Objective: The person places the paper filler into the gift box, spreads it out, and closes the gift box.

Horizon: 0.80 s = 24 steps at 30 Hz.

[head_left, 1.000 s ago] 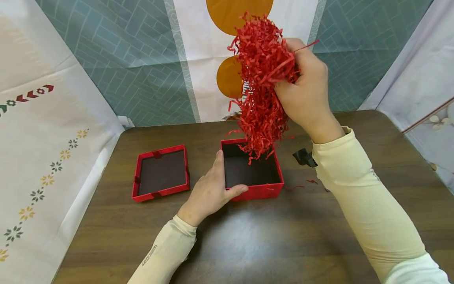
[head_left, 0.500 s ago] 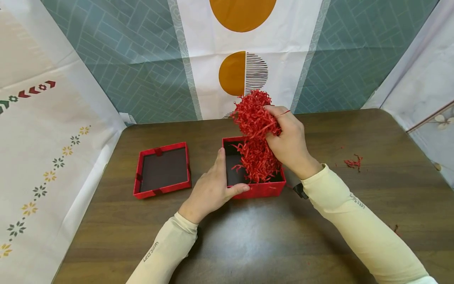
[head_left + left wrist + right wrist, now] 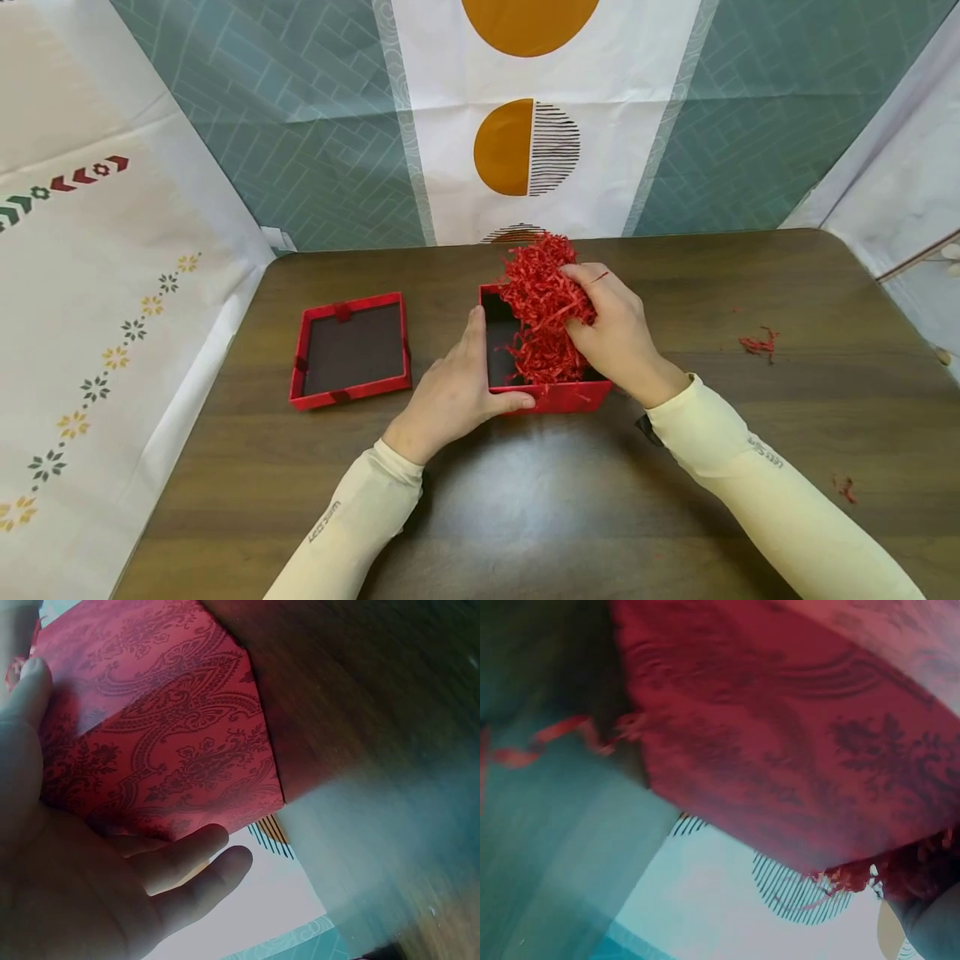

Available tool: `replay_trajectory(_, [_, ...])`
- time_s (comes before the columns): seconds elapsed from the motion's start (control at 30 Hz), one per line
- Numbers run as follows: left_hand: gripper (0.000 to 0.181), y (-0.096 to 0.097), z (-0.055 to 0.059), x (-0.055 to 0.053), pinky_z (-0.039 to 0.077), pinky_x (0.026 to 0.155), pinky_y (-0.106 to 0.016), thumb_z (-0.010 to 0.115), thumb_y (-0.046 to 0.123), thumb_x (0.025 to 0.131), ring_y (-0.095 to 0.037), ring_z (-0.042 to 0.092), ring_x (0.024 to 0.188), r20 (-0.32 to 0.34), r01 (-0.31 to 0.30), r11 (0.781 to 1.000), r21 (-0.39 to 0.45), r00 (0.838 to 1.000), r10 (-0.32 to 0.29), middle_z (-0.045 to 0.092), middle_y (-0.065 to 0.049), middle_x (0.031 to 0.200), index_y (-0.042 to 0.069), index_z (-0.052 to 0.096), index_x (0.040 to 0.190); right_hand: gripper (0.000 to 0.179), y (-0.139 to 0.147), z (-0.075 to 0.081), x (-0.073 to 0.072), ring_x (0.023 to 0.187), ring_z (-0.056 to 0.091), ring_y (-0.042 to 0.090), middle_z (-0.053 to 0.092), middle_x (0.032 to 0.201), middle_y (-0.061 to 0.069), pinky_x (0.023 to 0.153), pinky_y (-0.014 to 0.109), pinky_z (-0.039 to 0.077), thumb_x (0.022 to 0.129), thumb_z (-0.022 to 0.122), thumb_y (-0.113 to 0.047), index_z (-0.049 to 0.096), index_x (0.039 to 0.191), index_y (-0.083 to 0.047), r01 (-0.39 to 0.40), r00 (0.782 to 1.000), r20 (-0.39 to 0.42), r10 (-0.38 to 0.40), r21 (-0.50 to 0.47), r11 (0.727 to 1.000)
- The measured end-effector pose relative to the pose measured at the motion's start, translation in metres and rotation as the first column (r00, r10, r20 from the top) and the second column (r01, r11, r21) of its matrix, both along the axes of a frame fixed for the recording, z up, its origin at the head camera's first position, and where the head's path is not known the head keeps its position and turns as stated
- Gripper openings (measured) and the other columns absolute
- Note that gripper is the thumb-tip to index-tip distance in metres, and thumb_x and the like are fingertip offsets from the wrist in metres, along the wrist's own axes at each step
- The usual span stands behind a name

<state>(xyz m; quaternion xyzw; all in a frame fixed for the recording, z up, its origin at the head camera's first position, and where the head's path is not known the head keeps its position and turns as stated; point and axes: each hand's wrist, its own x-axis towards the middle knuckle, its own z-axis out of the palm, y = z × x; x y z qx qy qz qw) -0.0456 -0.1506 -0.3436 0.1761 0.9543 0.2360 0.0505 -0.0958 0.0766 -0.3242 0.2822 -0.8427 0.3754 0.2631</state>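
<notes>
One clump of red shredded paper (image 3: 543,300), gripped by the right hand (image 3: 618,329), sits partly inside a red box (image 3: 566,400). The straight-fingered left hand (image 3: 453,392) touches the box's left side. Left of the box lies a shallow lid (image 3: 356,350); right, paper scraps (image 3: 760,343).

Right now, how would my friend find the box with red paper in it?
On the brown table, find the left hand touching a red box. The right hand holds red shredded paper at its opening. Unlike the shallow red tray to its left, this box is deep and has paper inside.
</notes>
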Motion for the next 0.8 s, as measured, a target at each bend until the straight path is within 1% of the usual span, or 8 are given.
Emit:
replay_trajectory(0.1, [0.131, 0.001, 0.002, -0.001, 0.048, 0.096, -0.056, 0.075, 0.067, 0.079, -0.037, 0.047, 0.135, 0.01, -0.002, 1.0, -0.006, 1.0, 0.003, 0.015, -0.02, 0.165, 0.0, -0.003, 0.16, 0.05, 0.007, -0.004, 0.004, 0.106, 0.062, 0.034, 0.061, 0.119, 0.017, 0.088, 0.052, 0.051, 0.076, 0.071, 0.012, 0.058, 0.122, 0.0, -0.012, 0.998, 0.064, 0.009, 0.053, 0.999])
replay_trajectory(0.2, [0.131, 0.001, 0.004, -0.001, 0.048, 0.096, -0.056, 0.077, 0.066, 0.079, -0.038, 0.047, 0.135, 0.007, -0.003, 1.0, -0.013, 1.0, 0.003, 0.017, -0.021, 0.164, -0.001, -0.003, 0.16, 0.05, 0.011, -0.006, 0.006, 0.102, 0.061, 0.032, 0.058, 0.117, 0.015, 0.084, 0.05, 0.053, 0.073, 0.071, 0.012, 0.057, 0.118, -0.002, -0.041, 0.992, 0.123, 0.028, 0.102, 0.994])
replay_trajectory(0.3, [0.131, 0.001, 0.004, -0.001, 0.049, 0.095, -0.056, 0.078, 0.064, 0.079, -0.038, 0.048, 0.134, -0.003, -0.003, 1.0, -0.019, 1.0, 0.003, 0.02, -0.023, 0.163, -0.001, -0.002, 0.16, 0.045, 0.012, -0.006, 0.008, 0.095, 0.059, 0.028, 0.056, 0.111, 0.011, 0.078, 0.045, 0.052, 0.074, 0.072, 0.01, 0.059, 0.115, -0.004, -0.086, 0.984, 0.17, 0.061, 0.146, 0.986])
replay_trajectory(0.4, [0.13, 0.001, 0.004, -0.001, 0.05, 0.094, -0.056, 0.079, 0.062, 0.079, -0.038, 0.05, 0.133, -0.007, -0.006, 1.0, -0.02, 1.0, 0.006, 0.022, -0.023, 0.162, -0.001, -0.001, 0.16, 0.041, 0.011, -0.003, 0.009, 0.087, 0.056, 0.022, 0.056, 0.104, 0.006, 0.071, 0.04, 0.049, 0.076, 0.072, 0.008, 0.061, 0.113, -0.005, -0.129, 0.968, 0.239, 0.076, 0.212, 0.969])
replay_trajectory(0.47, [0.13, 0.001, 0.004, -0.002, 0.05, 0.094, -0.056, 0.078, 0.062, 0.079, -0.037, 0.049, 0.134, -0.001, -0.007, 1.0, -0.022, 1.0, 0.007, 0.02, -0.022, 0.163, -0.001, -0.002, 0.16, 0.04, 0.011, 0.0, 0.009, 0.083, 0.054, 0.02, 0.056, 0.1, 0.003, 0.069, 0.038, 0.048, 0.077, 0.072, 0.006, 0.061, 0.114, -0.006, -0.159, 0.953, 0.295, 0.074, 0.277, 0.948])
replay_trajectory(0.53, [0.13, 0.002, 0.003, -0.002, 0.05, 0.094, -0.056, 0.078, 0.063, 0.079, -0.037, 0.049, 0.134, 0.002, -0.007, 1.0, -0.019, 1.0, 0.007, 0.019, -0.021, 0.164, 0.0, -0.003, 0.16, 0.039, 0.009, 0.003, 0.008, 0.081, 0.054, 0.019, 0.057, 0.098, 0.003, 0.07, 0.039, 0.05, 0.078, 0.074, 0.003, 0.062, 0.114, -0.006, -0.188, 0.939, 0.338, 0.062, 0.355, 0.916])
replay_trajectory(0.67, [0.131, 0.002, 0.003, -0.002, 0.049, 0.096, -0.055, 0.077, 0.064, 0.08, -0.035, 0.047, 0.136, 0.019, -0.006, 1.0, -0.018, 1.0, 0.007, 0.016, -0.019, 0.165, 0.0, -0.005, 0.16, 0.04, 0.003, 0.01, 0.003, 0.084, 0.058, 0.021, 0.061, 0.102, 0.005, 0.077, 0.042, 0.054, 0.082, 0.08, -0.008, 0.064, 0.118, -0.005, -0.24, 0.917, 0.398, 0.037, 0.474, 0.848])
replay_trajectory(0.8, [0.131, 0.001, 0.003, -0.003, 0.047, 0.099, -0.054, 0.076, 0.064, 0.08, -0.035, 0.044, 0.138, 0.042, -0.012, 1.0, -0.02, 0.999, 0.013, 0.014, -0.018, 0.165, 0.001, -0.005, 0.16, 0.045, -0.007, 0.009, -0.003, 0.092, 0.063, 0.025, 0.064, 0.106, 0.008, 0.081, 0.044, 0.056, 0.085, 0.082, -0.018, 0.064, 0.123, -0.004, -0.28, 0.897, 0.441, 0.009, 0.553, 0.785])
